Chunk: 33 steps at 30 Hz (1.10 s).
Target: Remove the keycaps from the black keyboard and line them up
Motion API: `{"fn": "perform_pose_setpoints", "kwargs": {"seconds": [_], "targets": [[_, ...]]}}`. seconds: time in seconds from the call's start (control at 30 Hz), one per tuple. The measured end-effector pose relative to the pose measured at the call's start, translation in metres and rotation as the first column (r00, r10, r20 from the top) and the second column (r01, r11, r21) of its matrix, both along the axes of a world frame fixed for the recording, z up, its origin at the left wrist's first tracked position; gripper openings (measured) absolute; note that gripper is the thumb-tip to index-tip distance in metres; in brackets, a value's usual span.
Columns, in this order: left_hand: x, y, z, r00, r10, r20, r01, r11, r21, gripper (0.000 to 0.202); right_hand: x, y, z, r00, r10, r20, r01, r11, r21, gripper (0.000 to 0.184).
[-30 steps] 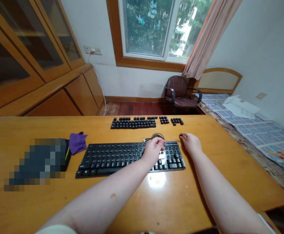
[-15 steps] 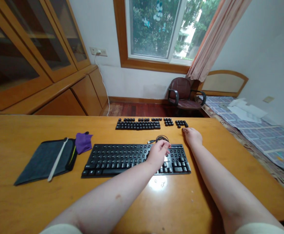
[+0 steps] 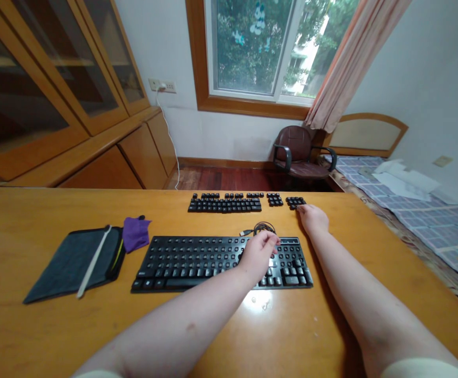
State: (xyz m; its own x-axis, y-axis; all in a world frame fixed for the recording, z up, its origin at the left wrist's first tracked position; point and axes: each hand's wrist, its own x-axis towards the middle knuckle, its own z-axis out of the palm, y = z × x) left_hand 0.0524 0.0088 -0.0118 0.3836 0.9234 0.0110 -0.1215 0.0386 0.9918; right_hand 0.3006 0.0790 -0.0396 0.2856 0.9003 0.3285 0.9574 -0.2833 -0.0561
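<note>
A black keyboard lies on the wooden desk. My left hand rests curled on its right part, fingers bent over the keys near the number pad. My right hand reaches past the keyboard's far right corner, and its fingertips touch the rightmost group of loose black keycaps. Rows of loose keycaps are laid out along the far edge of the desk. A coiled black cable sits just behind the keyboard.
A dark flat pouch with a white stick across it lies left of the keyboard, beside a purple cloth. Wooden cabinets line the left wall. Beyond the desk stand a maroon chair and a bed.
My right hand has moved away from the keyboard's corner up to the loose keycaps at the far edge. My left hand stays on the keyboard. The camera has shifted slightly.
</note>
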Motion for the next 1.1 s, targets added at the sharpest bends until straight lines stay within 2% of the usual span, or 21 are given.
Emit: {"fn": "perform_pose_setpoints", "kwargs": {"seconds": [0.73, 1.1], "targets": [[-0.0002, -0.0006, -0.0005, 0.999, -0.027, -0.041, 0.029, 0.999, 0.041, 0.023, 0.0025, 0.0059, -0.0038, 1.000, -0.013, -0.022, 0.013, 1.000, 0.016, 0.027], [-0.0015, -0.0017, 0.0044, 0.998, -0.027, -0.051, 0.029, 0.999, 0.026, 0.023, 0.0039, 0.0057, -0.0062, 0.997, 0.056, -0.048, -0.053, 0.996, 0.067, 0.031]]}}
